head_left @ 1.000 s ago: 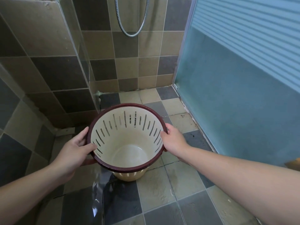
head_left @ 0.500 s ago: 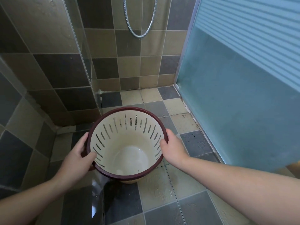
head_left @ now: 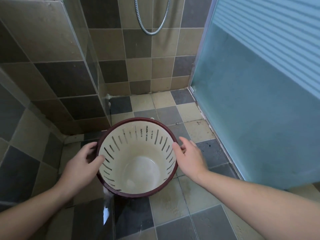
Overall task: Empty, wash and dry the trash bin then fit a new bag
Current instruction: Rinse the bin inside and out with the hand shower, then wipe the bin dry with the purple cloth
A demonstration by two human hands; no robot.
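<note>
A cream trash bin (head_left: 138, 163) with slotted walls and a dark red rim stands upright over the tiled shower floor, empty inside. My left hand (head_left: 83, 163) grips the rim on its left side, thumb inside the bin and fingers outside. My right hand (head_left: 190, 156) is at the rim's right side with fingers spread and relaxed; only the thumb seems to touch the rim.
A glass partition (head_left: 86, 54) rises just left of the bin. A frosted blue door (head_left: 251, 110) closes off the right side. A metal shower hose (head_left: 152, 30) hangs on the tiled back wall. Checkered floor tiles (head_left: 181, 213) look wet near the bin.
The bin has come lower and slightly nearer the floor. My right hand has loosened its grip on the rim and its fingers have spread.
</note>
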